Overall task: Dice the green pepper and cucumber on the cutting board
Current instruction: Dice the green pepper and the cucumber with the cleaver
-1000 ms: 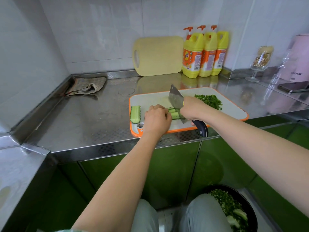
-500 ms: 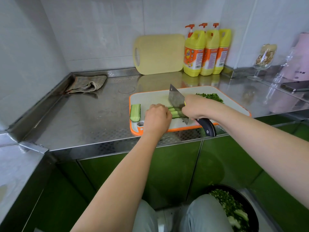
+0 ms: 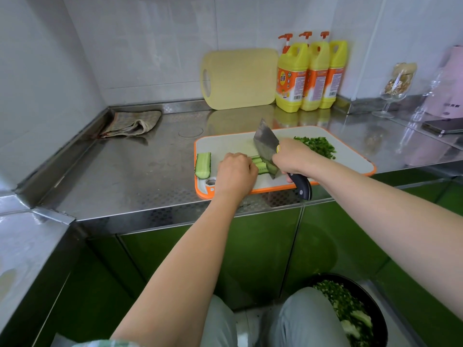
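Both busy: my left hand [image 3: 235, 171] curled, holding cucumber strips [image 3: 261, 166] on cutting board [image 3: 350, 161]; my right hand [image 3: 292, 156] gripping cleaver [image 3: 265, 145], edge on strips.

The left hand [image 3: 235, 171] covers one end of the cucumber strips [image 3: 260, 165], and its fingertips are tucked out of sight. The right hand [image 3: 292, 156] hides the upper handle of the knife [image 3: 265, 144], whose blade screens part of the strips. The right edge cuts off the pink appliance [image 3: 448, 83] and the phone [image 3: 443, 126]. A knee [image 3: 300, 321] hides part of the black bowl [image 3: 375, 306], which the bottom edge crops. The contents of the glass [image 3: 398, 83] are too blurred to tell.
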